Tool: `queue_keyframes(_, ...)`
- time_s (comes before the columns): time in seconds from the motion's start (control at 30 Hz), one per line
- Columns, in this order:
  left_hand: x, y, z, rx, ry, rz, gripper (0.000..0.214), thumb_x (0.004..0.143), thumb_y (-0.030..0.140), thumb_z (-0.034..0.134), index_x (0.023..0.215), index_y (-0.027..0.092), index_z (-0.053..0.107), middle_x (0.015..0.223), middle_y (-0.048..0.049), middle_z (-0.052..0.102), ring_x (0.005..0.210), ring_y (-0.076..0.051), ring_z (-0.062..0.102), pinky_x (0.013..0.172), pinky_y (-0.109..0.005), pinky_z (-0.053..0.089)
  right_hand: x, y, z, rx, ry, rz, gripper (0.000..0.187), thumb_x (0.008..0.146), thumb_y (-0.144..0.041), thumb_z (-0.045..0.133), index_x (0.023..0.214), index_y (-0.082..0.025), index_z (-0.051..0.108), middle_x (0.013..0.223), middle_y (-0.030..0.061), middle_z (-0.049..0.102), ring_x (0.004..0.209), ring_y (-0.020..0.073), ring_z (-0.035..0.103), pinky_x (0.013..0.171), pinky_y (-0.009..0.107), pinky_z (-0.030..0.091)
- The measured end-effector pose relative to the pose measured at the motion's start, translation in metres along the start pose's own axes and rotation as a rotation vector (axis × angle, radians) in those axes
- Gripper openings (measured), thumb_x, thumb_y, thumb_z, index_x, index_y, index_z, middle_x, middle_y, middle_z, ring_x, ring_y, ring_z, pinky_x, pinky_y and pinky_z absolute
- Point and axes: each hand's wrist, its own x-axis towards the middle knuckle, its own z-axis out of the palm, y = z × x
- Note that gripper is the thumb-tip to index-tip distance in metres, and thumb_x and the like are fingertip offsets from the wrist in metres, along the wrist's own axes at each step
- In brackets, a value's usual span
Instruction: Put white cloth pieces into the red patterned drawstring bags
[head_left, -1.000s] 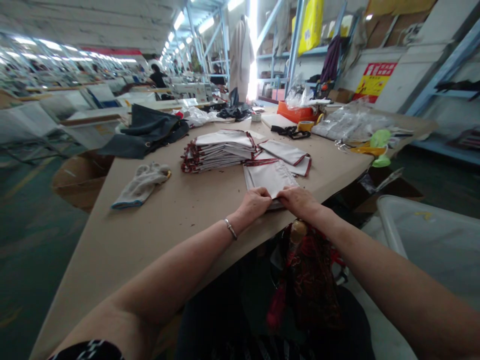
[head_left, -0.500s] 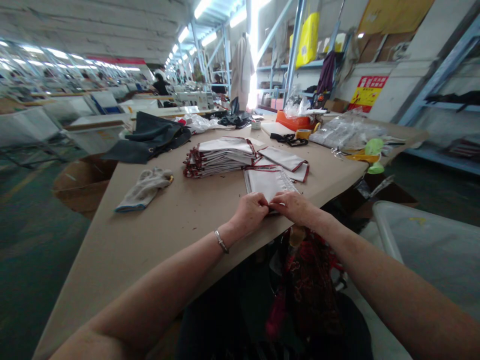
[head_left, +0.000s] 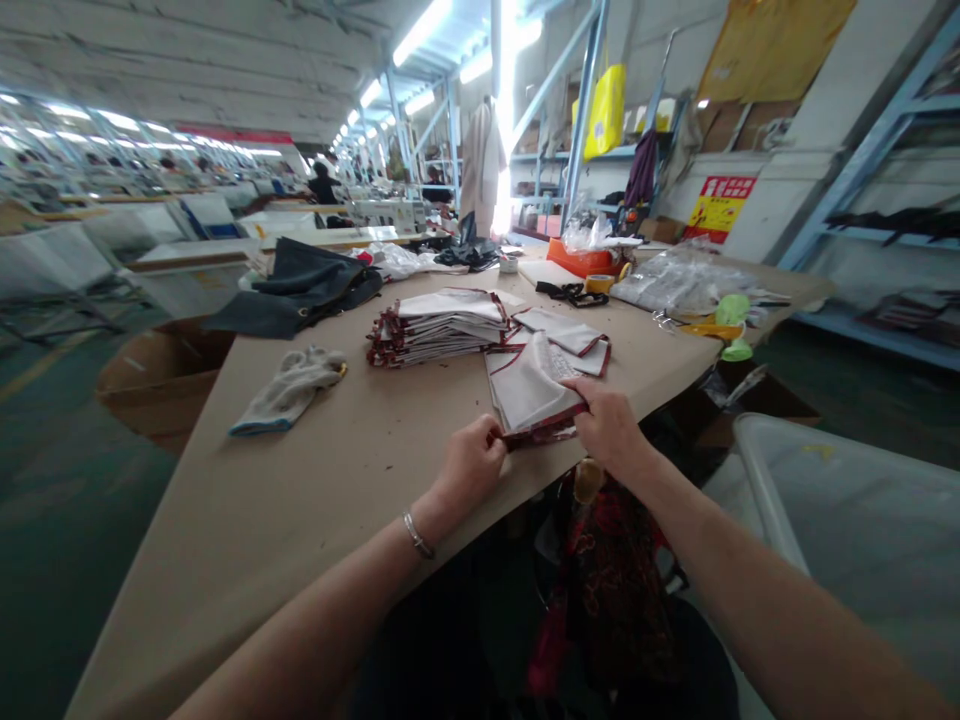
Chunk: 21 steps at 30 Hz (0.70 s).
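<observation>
A white fabric piece with dark red trim point(head_left: 531, 390) lies at the near edge of the brown table point(head_left: 315, 500). Its near end is lifted off the table. My left hand point(head_left: 471, 462) pinches its near left corner, and my right hand point(head_left: 609, 425) grips its near right edge. Behind it stands a stack of similar folded pieces point(head_left: 439, 325), with two more folded pieces point(head_left: 570, 335) to the right of the stack. Red patterned cloth point(head_left: 600, 580) hangs below the table edge under my right wrist.
A white work glove point(head_left: 289, 390) lies to the left. Dark fabric point(head_left: 300, 285), an orange bin point(head_left: 589, 258), tape, plastic bags point(head_left: 675, 282) and a green object point(head_left: 733, 322) sit at the far side. A clear plastic tub point(head_left: 840, 500) stands at right. People work in the background.
My hands drew back toward me and lifted the near edge of the trimmed piece off the table; before, both pressed it flat. The camera view tilted slightly.
</observation>
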Motion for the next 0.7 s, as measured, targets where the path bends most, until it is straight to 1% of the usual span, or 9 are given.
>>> queue_keyframes(0.07, -0.008, 0.013, -0.005, -0.456, 0.068, -0.187, 0.005, 0.072, 0.018, 0.055, 0.072, 0.019, 0.050, 0.059, 0.0039, 0.054, 0.051, -0.011, 0.053, 0.045, -0.020, 0.037, -0.020, -0.016, -0.002, 0.033, -0.024, -0.094, 0.043, 0.077, -0.005, 0.042, 0.115, -0.017, 0.060, 0.108, 0.0097, 0.068, 0.099, 0.0238, 0.062, 0.088, 0.030, 0.045)
queue_keyframes(0.13, -0.022, 0.031, -0.014, -0.871, 0.155, -0.283, 0.014, 0.071, 0.022, 0.061, 0.078, 0.020, 0.050, 0.066, 0.0042, 0.059, 0.055, -0.011, 0.058, 0.045, -0.018, 0.042, -0.045, -0.027, 0.001, -0.013, -0.150, -0.127, 0.033, 0.082, -0.007, 0.040, 0.104, -0.017, 0.062, 0.095, 0.0102, 0.068, 0.088, 0.0241, 0.063, 0.080, 0.032, 0.046)
queue_keyframes(0.2, -0.042, 0.046, -0.023, -1.067, 0.151, -0.331, 0.021, 0.067, 0.022, 0.069, 0.079, 0.020, 0.052, 0.067, 0.0049, 0.060, 0.057, -0.009, 0.059, 0.049, -0.018, 0.048, -0.070, -0.032, 0.008, 0.038, -0.249, -0.104, 0.030, 0.083, -0.006, 0.037, 0.093, -0.016, 0.063, 0.086, 0.0099, 0.066, 0.082, 0.0236, 0.062, 0.076, 0.033, 0.046)
queue_keyframes(0.3, -0.078, 0.048, -0.024, -1.029, 0.011, -0.431, 0.021, 0.067, 0.028, 0.075, 0.076, 0.019, 0.057, 0.061, 0.0042, 0.061, 0.049, -0.008, 0.055, 0.043, -0.016, 0.045, -0.104, -0.030, 0.024, 0.553, -0.227, 0.034, 0.023, 0.084, -0.012, 0.043, 0.088, -0.019, 0.065, 0.088, 0.0071, 0.065, 0.085, 0.0217, 0.060, 0.079, 0.032, 0.047)
queue_keyframes(0.4, -0.112, 0.034, -0.007, -0.782, -0.244, -0.517, 0.024, 0.067, 0.034, 0.075, 0.063, 0.016, 0.061, 0.048, 0.0039, 0.054, 0.039, -0.005, 0.042, 0.035, -0.014, 0.030, -0.134, -0.029, 0.042, 1.344, -0.150, 0.430, 0.012, 0.081, -0.031, 0.057, 0.083, -0.023, 0.066, 0.080, 0.0018, 0.064, 0.075, 0.0178, 0.060, 0.074, 0.030, 0.050)
queue_keyframes(0.47, -0.127, 0.028, 0.006, -0.716, -0.462, -0.596, 0.031, 0.067, 0.039, 0.075, 0.057, 0.013, 0.061, 0.044, 0.0042, 0.049, 0.037, -0.003, 0.036, 0.035, -0.015, 0.026, -0.154, -0.031, 0.050, 1.714, -0.184, 0.726, 0.017, 0.076, -0.039, 0.063, 0.074, -0.022, 0.064, 0.066, -0.0017, 0.060, 0.060, 0.0137, 0.056, 0.061, 0.026, 0.049)
queue_keyframes(0.53, -0.132, 0.028, 0.014, -0.784, -0.599, -0.665, 0.034, 0.069, 0.043, 0.072, 0.058, 0.013, 0.061, 0.046, 0.0037, 0.050, 0.037, -0.003, 0.037, 0.037, -0.016, 0.028, -0.172, -0.032, 0.050, 1.867, -0.341, 0.847, 0.023, 0.074, -0.041, 0.066, 0.065, -0.020, 0.061, 0.057, -0.0028, 0.056, 0.052, 0.0110, 0.051, 0.052, 0.022, 0.044)
queue_keyframes(0.63, -0.122, 0.037, 0.022, -0.899, -0.606, -0.731, 0.034, 0.067, 0.041, 0.075, 0.059, 0.014, 0.057, 0.049, 0.0028, 0.054, 0.039, -0.005, 0.043, 0.040, -0.017, 0.032, -0.186, -0.031, 0.028, 1.861, -0.578, 0.745, 0.023, 0.070, -0.038, 0.074, 0.065, -0.018, 0.063, 0.065, 0.0004, 0.063, 0.061, 0.0132, 0.057, 0.059, 0.024, 0.048)
queue_keyframes(0.7, -0.106, 0.044, 0.029, -0.954, -0.593, -0.762, 0.034, 0.063, 0.035, 0.079, 0.057, 0.014, 0.053, 0.047, 0.0038, 0.051, 0.040, -0.005, 0.044, 0.041, -0.016, 0.032, -0.180, -0.026, 0.005, 1.867, -0.591, 0.676, 0.024, 0.065, -0.040, 0.079, 0.071, -0.020, 0.067, 0.075, 0.0019, 0.067, 0.074, 0.0165, 0.062, 0.071, 0.027, 0.051)
